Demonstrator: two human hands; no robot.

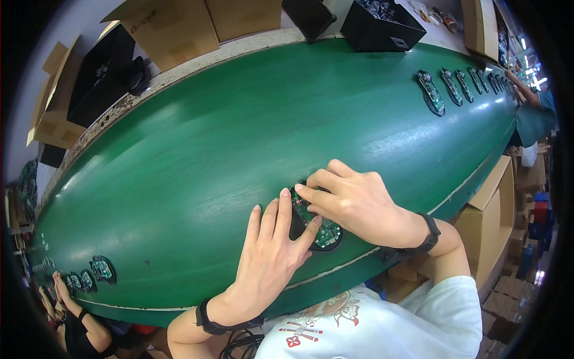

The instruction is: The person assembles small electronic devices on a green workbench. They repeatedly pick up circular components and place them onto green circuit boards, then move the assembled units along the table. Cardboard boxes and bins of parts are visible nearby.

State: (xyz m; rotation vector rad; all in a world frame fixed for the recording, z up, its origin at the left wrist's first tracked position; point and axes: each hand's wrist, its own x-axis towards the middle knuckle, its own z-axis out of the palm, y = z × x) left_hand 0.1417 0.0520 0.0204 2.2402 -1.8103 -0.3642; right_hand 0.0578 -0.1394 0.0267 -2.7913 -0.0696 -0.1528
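Shirt (382, 332): white, soft folds at the side.
Right sleeve (460, 302): white, short, loose, ends near the elbow.
Chest print (332, 308): reddish-brown, flower-like outline; crossed pencil-like bars in red and tan below.
Small emblem (293, 341): red diamond, pale pattern inside.
Left wristband (207, 318): black, wide, thick flat section running inward.
Right wristband (431, 233): black, similar width, raised block on the strap.
Left hand (269, 251), right hand (356, 200): bare.
Cable (242, 344): black loops below left wristband; attachment unclear.
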